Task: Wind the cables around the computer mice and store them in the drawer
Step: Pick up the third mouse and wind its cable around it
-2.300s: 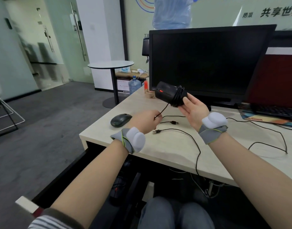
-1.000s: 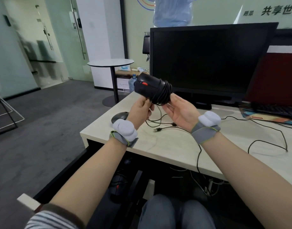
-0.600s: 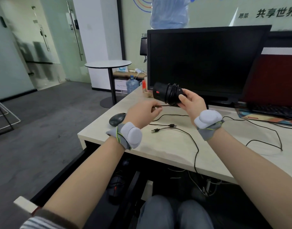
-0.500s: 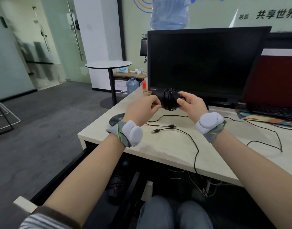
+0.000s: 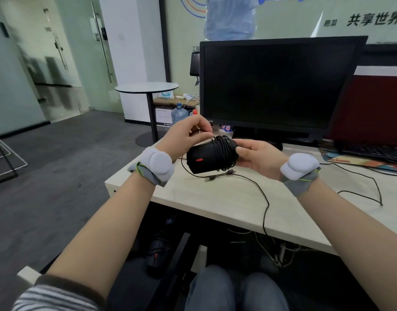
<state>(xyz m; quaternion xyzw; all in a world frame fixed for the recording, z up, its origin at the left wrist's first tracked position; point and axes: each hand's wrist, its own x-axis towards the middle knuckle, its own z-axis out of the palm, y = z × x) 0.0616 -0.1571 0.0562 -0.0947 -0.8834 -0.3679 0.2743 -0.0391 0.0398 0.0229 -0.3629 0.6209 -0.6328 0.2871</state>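
A black computer mouse (image 5: pixel 202 161) with a red scroll wheel is held lengthwise above the bench (image 5: pixel 238 205), wheel end toward the left. Its thin black cable (image 5: pixel 223 149) is wound in many tight turns around the body's middle, with a loose length looping below the mouse.

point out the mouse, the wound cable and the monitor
mouse (image 5: pixel 200 160), head view, front of its black body by the red wheel
wound cable (image 5: pixel 224 149), head view, coils around the mouse
monitor (image 5: pixel 276 84), head view, middle of the dark screen
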